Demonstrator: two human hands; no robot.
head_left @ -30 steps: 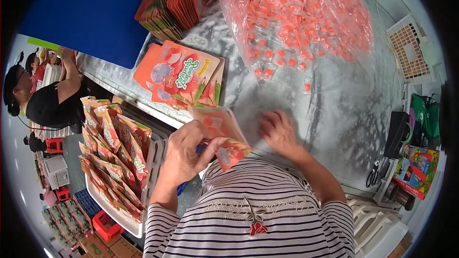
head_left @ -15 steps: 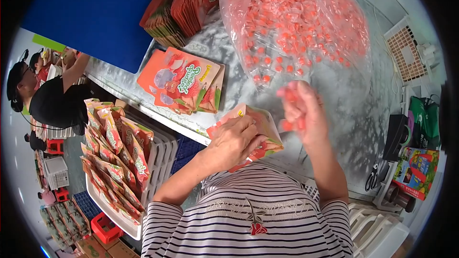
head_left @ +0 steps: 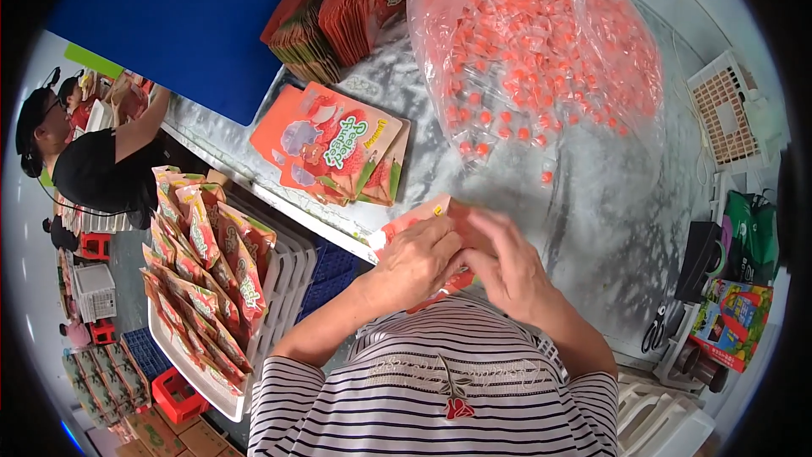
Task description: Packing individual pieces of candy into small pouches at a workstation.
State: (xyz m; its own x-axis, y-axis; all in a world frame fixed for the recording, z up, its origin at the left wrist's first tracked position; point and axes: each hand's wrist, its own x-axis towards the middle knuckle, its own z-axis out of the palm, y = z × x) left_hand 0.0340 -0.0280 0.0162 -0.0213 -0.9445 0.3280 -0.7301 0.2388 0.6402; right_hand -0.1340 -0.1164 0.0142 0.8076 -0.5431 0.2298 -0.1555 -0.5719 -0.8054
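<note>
Head view: left hand (head_left: 416, 261) grips a pouch (head_left: 409, 222); right hand (head_left: 510, 271) half-curls against it, hold unclear. Bag (head_left: 425, 38) holds red pieces (head_left: 529, 85).

i saw the left hand (head_left: 419, 262) pinching a red pouch (head_left: 403, 224) at the near edge of the table (head_left: 600, 228), fingers bent over its front. the right hand (head_left: 512, 271), slightly blurred, met it at the pouch's right side; i couldn't make out whether it held anything. beyond the grip and leftward lay overlapping flat pouches (head_left: 334, 144); farther off, to its right, a clear bag (head_left: 541, 42) held orange-red wrapped pieces (head_left: 529, 80). left of the grip, upright pouches (head_left: 203, 241) leaned together in a white tray (head_left: 222, 400).
</note>
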